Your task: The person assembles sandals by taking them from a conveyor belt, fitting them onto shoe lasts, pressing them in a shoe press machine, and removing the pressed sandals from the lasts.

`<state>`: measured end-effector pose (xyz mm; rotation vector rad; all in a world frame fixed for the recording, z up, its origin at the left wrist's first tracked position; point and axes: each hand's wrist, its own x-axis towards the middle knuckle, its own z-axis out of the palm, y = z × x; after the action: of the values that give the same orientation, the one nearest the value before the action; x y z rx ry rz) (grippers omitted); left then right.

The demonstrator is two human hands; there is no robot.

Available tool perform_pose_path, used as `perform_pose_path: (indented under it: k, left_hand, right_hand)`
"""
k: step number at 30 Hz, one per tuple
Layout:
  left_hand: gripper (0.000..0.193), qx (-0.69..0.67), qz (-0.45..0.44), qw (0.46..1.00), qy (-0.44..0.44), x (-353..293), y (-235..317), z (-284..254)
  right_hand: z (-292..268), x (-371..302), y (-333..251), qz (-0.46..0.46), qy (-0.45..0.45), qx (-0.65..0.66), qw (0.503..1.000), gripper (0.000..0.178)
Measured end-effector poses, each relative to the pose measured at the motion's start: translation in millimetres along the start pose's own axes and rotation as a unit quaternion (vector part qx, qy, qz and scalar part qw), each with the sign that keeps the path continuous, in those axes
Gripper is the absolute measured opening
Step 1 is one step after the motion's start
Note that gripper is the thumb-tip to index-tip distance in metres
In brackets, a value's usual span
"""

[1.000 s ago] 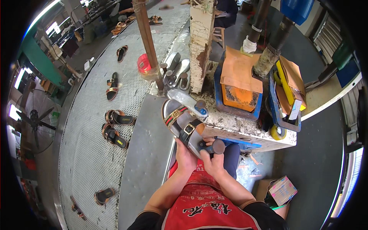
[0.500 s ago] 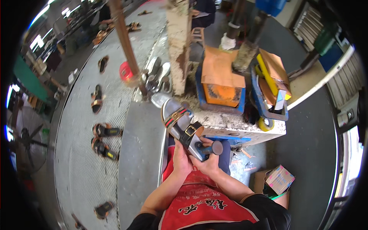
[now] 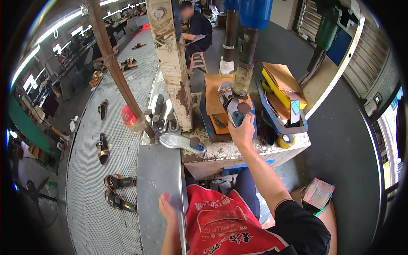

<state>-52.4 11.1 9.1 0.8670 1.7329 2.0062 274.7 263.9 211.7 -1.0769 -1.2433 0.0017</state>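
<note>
My right hand (image 3: 242,129) reaches forward and grips a sandal mounted on a grey shoe last (image 3: 231,106), holding it under the vertical press post (image 3: 243,80) on the orange pad (image 3: 216,100). My left hand (image 3: 166,208) hangs low by the metal plate (image 3: 159,187), fingers apart, holding nothing. A second grey shoe last (image 3: 180,142) lies on the corner of the worn white bench (image 3: 238,151).
Several sandals (image 3: 120,182) ride on a perforated conveyor (image 3: 93,191) at left. A red cup (image 3: 128,114) and metal lasts (image 3: 161,114) sit by a rusty pole (image 3: 117,72). A blue tray with yellow boxes (image 3: 282,100) stands right. A seated person (image 3: 195,29) works behind.
Both hands held the sandal on its last near my body. Now the right hand alone has carried it forward under the press post, and the left hand has dropped away.
</note>
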Motion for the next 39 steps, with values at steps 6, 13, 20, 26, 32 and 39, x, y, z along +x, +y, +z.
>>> perform_pose_path:
  k: [6, 13, 20, 26, 32, 39]
  left_hand:
    - [0.048, 0.05, -0.01, 0.997, 0.06, -4, -7, -32]
    - [0.039, 0.307, 0.132, 0.937, 0.107, 13, -3, -63]
    - [0.064, 0.446, 0.132, 0.796, 0.387, 95, -13, -176]
    - [0.068, 0.376, -0.082, 0.836, 0.391, 135, -15, -249]
    - [0.04, 0.32, -0.188, 0.833, 0.409, 151, -16, -294]
    - [0.033, 0.302, -0.208, 0.851, 0.376, 206, 2, -242]
  right_hand:
    - [41, 19, 8, 0.004, -0.014, -0.041, 0.999, 0.068]
    - [39, 10, 3, -0.016, -0.006, -0.085, 0.996, 0.074]
    - [-13, -95, -26, -0.185, -0.046, 0.014, 0.982, 0.061]
    - [-40, -250, -9, -0.036, -0.34, 0.087, 0.936, 0.036]
    - [-61, -316, 15, 0.056, -0.438, 0.098, 0.892, 0.033]
    - [-71, -312, 37, 0.1, -0.463, 0.105, 0.874, 0.033]
